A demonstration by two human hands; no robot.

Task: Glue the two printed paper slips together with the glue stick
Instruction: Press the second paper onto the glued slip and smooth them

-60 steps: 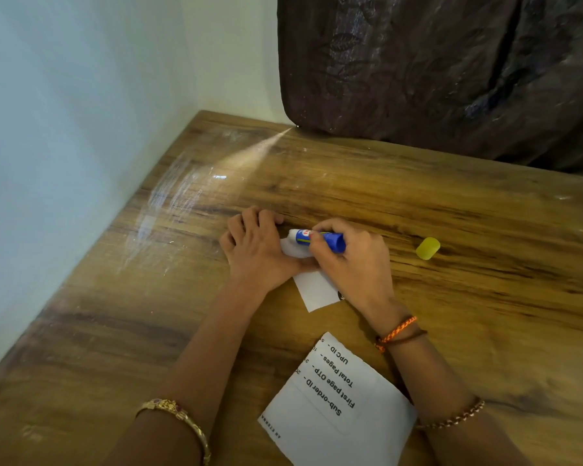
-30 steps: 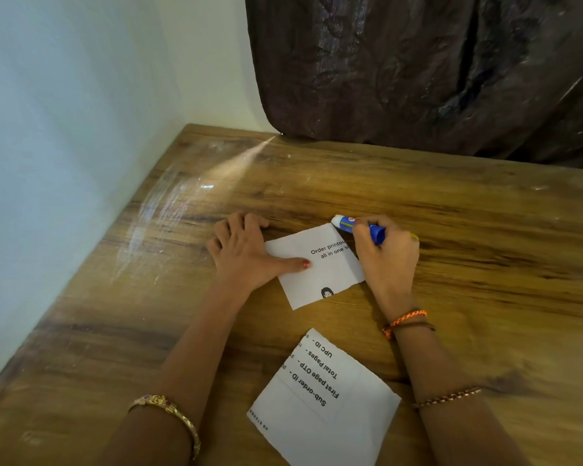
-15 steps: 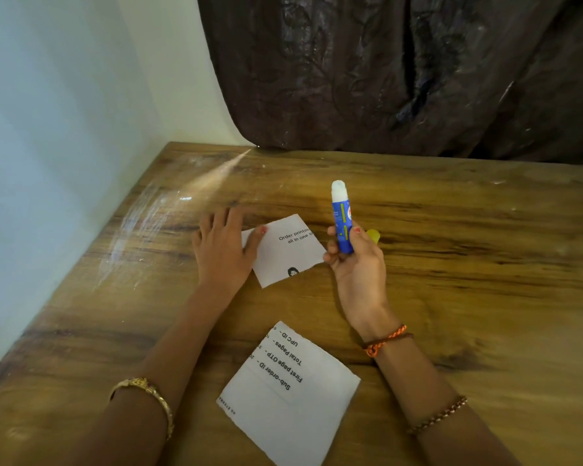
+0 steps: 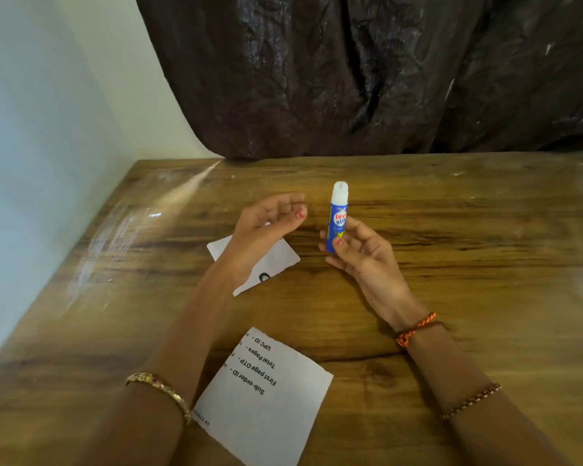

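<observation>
Glue stick (image 4: 338, 213) upright, uncapped, pinched low on its barrel by right hand (image 4: 360, 253). Left hand (image 4: 266, 220) raised, fingers loosely curled, holding nothing, above smaller printed slip (image 4: 276, 264) lying on wooden table (image 4: 468, 264). Larger printed slip (image 4: 266, 398) lies nearer, well apart.

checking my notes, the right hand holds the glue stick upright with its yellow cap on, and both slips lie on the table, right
Not quite: the glue stick has no cap on; its white tip is bare. The head view shows this. The rest holds: the right hand holds it upright, and the small slip and the larger slip lie on the table.
</observation>
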